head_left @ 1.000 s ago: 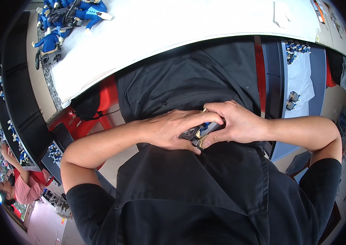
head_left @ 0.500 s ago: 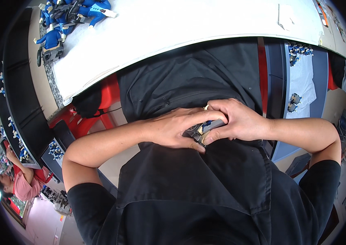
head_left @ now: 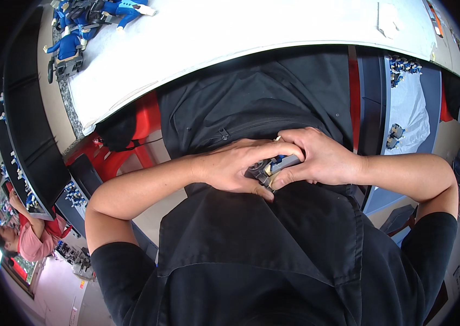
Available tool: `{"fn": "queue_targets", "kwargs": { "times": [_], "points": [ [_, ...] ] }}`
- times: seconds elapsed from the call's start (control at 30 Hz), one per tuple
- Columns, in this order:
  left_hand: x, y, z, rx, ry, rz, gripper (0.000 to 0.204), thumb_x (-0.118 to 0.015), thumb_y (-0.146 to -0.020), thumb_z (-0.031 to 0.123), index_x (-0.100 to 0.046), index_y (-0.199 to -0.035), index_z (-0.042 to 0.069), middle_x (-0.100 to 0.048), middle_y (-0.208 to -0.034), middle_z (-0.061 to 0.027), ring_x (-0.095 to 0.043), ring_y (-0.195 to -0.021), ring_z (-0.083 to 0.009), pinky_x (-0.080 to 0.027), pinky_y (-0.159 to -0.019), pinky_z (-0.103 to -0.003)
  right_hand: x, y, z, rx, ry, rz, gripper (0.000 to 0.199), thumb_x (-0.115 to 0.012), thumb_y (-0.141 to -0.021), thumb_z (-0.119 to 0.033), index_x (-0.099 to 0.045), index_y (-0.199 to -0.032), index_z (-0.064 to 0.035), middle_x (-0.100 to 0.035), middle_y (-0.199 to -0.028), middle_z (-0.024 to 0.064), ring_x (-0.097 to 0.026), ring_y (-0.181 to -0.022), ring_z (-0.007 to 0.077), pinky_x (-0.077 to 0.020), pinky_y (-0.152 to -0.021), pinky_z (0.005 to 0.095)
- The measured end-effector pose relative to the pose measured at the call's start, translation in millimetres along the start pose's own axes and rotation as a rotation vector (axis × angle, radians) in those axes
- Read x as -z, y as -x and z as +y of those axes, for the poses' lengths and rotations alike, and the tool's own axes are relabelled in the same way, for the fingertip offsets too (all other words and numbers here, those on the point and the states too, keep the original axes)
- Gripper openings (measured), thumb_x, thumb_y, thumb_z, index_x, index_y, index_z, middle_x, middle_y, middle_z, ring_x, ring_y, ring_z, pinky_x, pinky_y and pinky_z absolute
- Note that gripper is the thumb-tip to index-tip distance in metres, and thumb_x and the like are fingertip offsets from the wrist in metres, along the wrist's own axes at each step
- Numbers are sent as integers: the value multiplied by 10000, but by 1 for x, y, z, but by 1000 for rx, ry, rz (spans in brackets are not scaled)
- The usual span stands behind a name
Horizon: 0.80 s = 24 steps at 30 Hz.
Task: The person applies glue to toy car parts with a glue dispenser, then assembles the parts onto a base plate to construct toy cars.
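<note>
Over my dark apron, a small grey toy figure piece (head_left: 286,163) with blue and cream parts is clasped between both hands. My left hand (head_left: 229,167) wraps round its dark, wheel-like end, thumb pressing on the lower side. From the other side my right hand (head_left: 325,158) grips the grey bar-shaped part between thumb and fingers. The fingers cover much of the piece, so its full shape is hidden.
Ahead stands a white-covered table (head_left: 230,32); a heap of blue toy figures (head_left: 86,19) with grey wheeled parts lies at its far left. On the right, a grey tray (head_left: 431,103) holds more figures. Another person (head_left: 34,236) works at far left.
The view has shifted slightly, so the table and tray sit a little differently. Both hands keep their grip on the toy piece, with hardly any visible movement.
</note>
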<state>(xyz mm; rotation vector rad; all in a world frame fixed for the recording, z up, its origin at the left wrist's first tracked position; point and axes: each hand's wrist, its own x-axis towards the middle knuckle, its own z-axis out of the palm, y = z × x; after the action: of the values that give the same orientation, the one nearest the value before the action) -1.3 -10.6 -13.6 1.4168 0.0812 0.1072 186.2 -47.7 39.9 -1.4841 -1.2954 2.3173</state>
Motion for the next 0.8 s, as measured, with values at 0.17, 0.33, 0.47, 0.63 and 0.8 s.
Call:
{"fn": "queue_targets", "kwargs": {
  "times": [0.17, 0.33, 0.47, 0.63, 0.8],
  "points": [
    [0, 0, 0, -38, 23, 29, 727, -754, -632, 84, -380, -1255, 93, -548, -1021, -142, -554, -945, -304, -432, -781, -389, 1, -2, 0, -40, -45, -13, 366, -782, -664, -239, -508, -770, -22, -538, -596, 17, -494, -433, 68, -379, -369, 206],
    [1, 1, -1, 17, 71, 13, 724, -779, -619, 134, -402, -1228, 25, -546, -1070, -126, -564, -958, -276, -427, -815, -358, 1, -3, -1, -73, -61, -21, 375, -785, -659, -246, -517, -789, -17, -539, -614, 18, -485, -429, 64, -384, -372, 200],
    [1, 0, -3, -29, 54, 41, 729, -781, -616, 135, -400, -1229, 29, -549, -1061, -127, -564, -955, -276, -428, -812, -352, 3, -4, -1, -80, -85, -32, 384, -786, -659, -248, -526, -815, -12, -545, -638, 23, -485, -434, 59, -392, -375, 191],
    [3, 1, -3, 32, 97, 21, 759, -792, -594, 108, -394, -1237, 37, -544, -1075, -121, -548, -992, -260, -420, -839, -355, 6, -3, -3, -82, -96, -48, 376, -777, -673, -239, -531, -838, -7, -544, -645, 22, -483, -438, 54, -392, -376, 183],
    [5, 0, 4, 35, 105, 62, 783, -799, -592, 111, -384, -1253, 36, -508, -1138, -103, -521, -1036, -232, -411, -864, -346, 12, -2, -7, -46, -139, -61, 352, -760, -695, -228, -529, -838, -4, -543, -653, 21, -482, -440, 50, -388, -379, 181]
  ]
}}
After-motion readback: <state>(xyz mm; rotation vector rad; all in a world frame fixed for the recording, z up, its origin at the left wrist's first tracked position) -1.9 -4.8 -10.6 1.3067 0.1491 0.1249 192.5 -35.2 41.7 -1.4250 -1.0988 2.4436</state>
